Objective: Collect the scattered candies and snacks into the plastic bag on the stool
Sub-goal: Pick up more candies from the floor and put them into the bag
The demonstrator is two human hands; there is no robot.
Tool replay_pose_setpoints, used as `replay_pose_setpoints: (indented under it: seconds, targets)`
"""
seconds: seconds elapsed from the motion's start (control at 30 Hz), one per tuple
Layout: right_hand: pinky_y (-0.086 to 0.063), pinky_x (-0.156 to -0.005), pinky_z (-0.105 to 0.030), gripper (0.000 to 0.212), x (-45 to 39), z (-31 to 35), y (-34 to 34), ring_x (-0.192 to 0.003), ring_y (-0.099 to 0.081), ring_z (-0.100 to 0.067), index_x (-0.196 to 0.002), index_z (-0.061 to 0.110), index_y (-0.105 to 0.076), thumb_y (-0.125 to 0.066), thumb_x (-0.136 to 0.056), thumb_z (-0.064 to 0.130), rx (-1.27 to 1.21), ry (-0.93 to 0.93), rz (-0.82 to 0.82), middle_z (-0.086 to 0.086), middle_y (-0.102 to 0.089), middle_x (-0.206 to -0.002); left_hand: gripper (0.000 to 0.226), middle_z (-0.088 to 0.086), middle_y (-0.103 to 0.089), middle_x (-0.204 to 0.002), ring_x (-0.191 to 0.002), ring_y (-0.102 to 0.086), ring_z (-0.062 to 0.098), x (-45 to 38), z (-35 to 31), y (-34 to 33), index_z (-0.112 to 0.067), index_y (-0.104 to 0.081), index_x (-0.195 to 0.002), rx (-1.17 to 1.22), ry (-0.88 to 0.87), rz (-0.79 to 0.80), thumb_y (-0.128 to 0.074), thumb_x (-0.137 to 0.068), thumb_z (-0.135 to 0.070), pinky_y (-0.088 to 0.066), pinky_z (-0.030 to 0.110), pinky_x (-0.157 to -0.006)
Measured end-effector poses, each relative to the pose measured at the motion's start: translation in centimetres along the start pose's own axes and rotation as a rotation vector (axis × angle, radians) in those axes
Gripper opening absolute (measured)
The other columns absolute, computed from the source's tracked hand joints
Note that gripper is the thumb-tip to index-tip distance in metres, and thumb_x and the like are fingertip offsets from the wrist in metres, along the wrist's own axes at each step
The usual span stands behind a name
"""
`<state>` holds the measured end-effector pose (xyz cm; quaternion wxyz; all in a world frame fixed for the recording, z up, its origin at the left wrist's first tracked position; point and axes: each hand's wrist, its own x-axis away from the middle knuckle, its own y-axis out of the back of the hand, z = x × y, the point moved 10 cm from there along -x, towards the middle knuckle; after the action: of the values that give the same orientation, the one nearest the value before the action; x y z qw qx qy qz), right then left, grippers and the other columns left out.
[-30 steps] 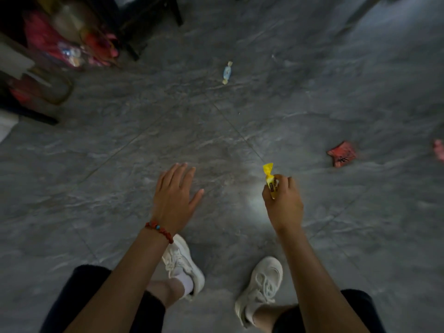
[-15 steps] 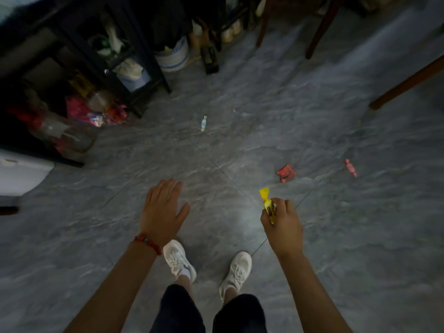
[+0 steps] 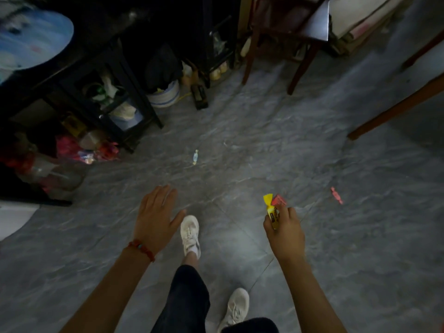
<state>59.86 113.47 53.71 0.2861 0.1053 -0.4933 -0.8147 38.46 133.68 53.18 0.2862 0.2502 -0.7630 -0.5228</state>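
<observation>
Grey marble-look floor tiles [image 3: 312,152] stretch beneath you, where a pale blue candy [image 3: 195,156], a red packet [image 3: 279,200] and a pink candy [image 3: 336,195] lie scattered. Your right hand [image 3: 284,233] pinches a yellow-wrapped candy [image 3: 271,210]; your left hand [image 3: 156,217] hovers flat, fingers spread, holding nothing.

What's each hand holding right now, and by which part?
Right hand grips the yellow wrapped candy by its lower end, twisted top sticking out above the fingers. Left hand holds nothing.
</observation>
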Motion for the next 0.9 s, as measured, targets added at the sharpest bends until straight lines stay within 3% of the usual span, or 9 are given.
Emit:
replay_pose_setpoints:
  seconds: [0.23,0.43,0.63,0.8,0.9]
  targets:
    - [-0.032,-0.054,-0.031,0.022,-9.0,5.2,-2.9,-0.065,-0.054,-0.038,-0.092,0.001,-0.061,-0.070,-0.073,0.004,-0.006,-0.078,-0.038,-0.020,-0.055,-0.083,0.073,0.023,-0.056,-0.120,-0.111,-0.053,0.038,-10.4,4.4,1.7,0.003,-0.057,-0.115,0.017,-0.078,0.019,-0.017,-0.094,-0.054,-0.031,0.043,-0.094]
    - [-0.031,-0.054,-0.029,0.021,-15.5,8.9,-4.7,-0.064,-0.053,-0.035,-0.093,0.000,-0.060,-0.069,-0.075,0.005,-0.037,-0.047,-0.064,-0.020,-0.055,-0.084,0.070,0.024,-0.054,-0.124,-0.116,-0.047,0.036,-17.5,6.2,2.8,0.001,-0.054,-0.120,0.048,-0.103,0.002,-0.019,-0.094,-0.053,-0.041,0.050,-0.094]
    - [-0.029,-0.057,-0.029,0.023,-20.7,9.0,-7.2,-0.068,-0.054,-0.037,-0.094,-0.001,-0.061,-0.070,-0.074,0.004,-0.048,-0.012,-0.042,-0.022,-0.055,-0.085,0.069,0.024,-0.055,-0.122,-0.116,-0.047,0.037,-22.2,6.4,0.0,0.001,-0.053,-0.120,0.053,-0.081,0.024,-0.019,-0.094,-0.054,-0.041,0.053,-0.094]
    - [-0.029,-0.056,-0.030,0.022,-24.1,6.7,-11.9,-0.067,-0.054,-0.037,-0.096,0.001,-0.060,-0.069,-0.076,0.008,-0.038,0.008,0.008,-0.020,-0.055,-0.088,0.056,0.024,-0.056,-0.121,-0.114,-0.050,0.037,-25.4,6.8,-4.8,0.001,-0.055,-0.118,0.039,-0.065,0.005,-0.040,-0.085,-0.041,-0.041,0.046,-0.094]
    - [-0.032,-0.056,-0.030,0.024,-25.4,5.2,-15.4,-0.068,-0.054,-0.037,-0.096,0.000,-0.060,-0.069,-0.075,0.005,-0.067,0.015,0.038,-0.021,-0.055,-0.087,0.055,0.022,-0.058,-0.119,-0.112,-0.050,0.034,-26.9,7.7,-8.5,0.001,-0.057,-0.116,0.019,-0.026,0.031,-0.040,-0.083,-0.040,-0.029,0.042,-0.095]
